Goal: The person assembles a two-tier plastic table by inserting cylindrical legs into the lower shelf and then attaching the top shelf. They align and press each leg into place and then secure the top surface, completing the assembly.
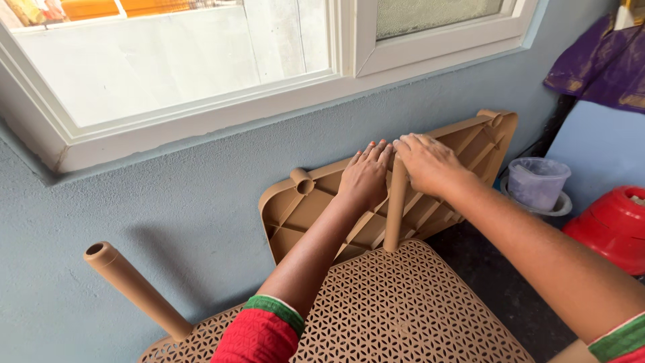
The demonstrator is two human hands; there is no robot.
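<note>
Against the blue-grey wall (168, 215), below the white window frame (201, 117), a tan plastic panel (302, 215) stands on edge, its ribbed underside turned toward the person. Both hands rest on its upper edge. The left hand (366, 176) lies flat, fingers (373, 152) stretched out and held close together, palm on the ribs, closed around nothing. The right hand (426, 161) lies just beside it, fingers extended toward the left and slightly curved over the top of an upright tan leg (395, 208). Whether it presses on the leg's tip or only covers it, I cannot tell, since the hand hides that end.

The leg's long axis runs nearly straight up from the far edge of a perforated tan seat (403, 309), which lies in front of the panel, and the leg passes between the two hands, touching or nearly touching both. The right hand is the nearer one to its tip. A second leg (138, 290) rises at a slant from the seat's left corner, well apart from both hands. A short round socket (302, 180) sits at the panel's upper left corner, left of the left hand, and another is at its upper right corner.

To the right, a translucent plastic container (537, 181) and a red tub (611, 225) stand on the dark floor.
</note>
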